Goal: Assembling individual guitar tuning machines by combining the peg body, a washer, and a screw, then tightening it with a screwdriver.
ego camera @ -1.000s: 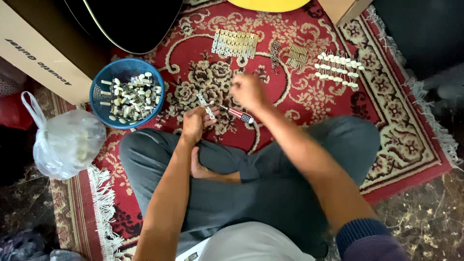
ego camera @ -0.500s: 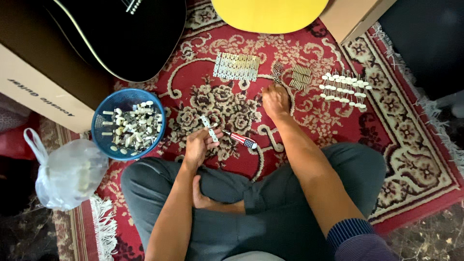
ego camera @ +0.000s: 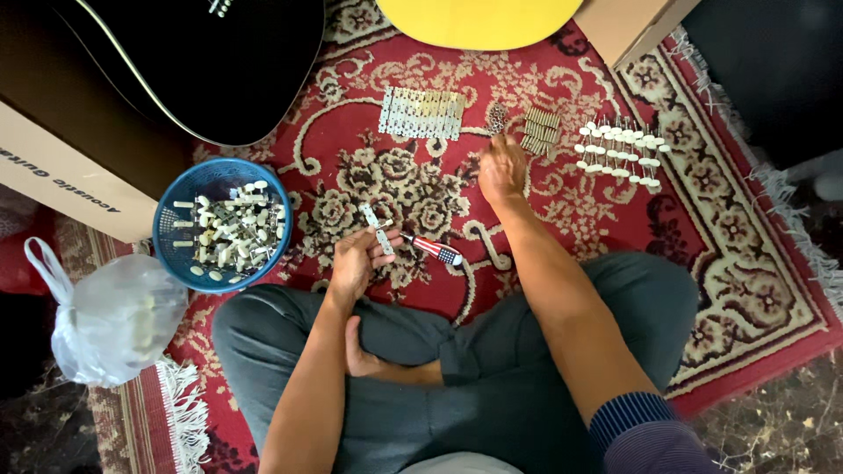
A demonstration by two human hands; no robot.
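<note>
On the red patterned rug [ego camera: 615, 219], my left hand [ego camera: 356, 263] pinches a small metal tuner strip [ego camera: 379, 230]. My right hand [ego camera: 502, 171], fingers curled, contents unclear, reaches the brass-coloured parts pile [ego camera: 540, 130]. Finished white-knobbed rows [ego camera: 622, 151] lie right; I judge plenty remain in the blue plastic basket [ego camera: 171, 237].

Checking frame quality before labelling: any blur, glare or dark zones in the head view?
Head view: right hand slightly motion-blurred; left hand and metal strip fairly sharp; black guitar shows a soft sheen, no harsh glare; corners fall dark; light even across the rug.
</note>
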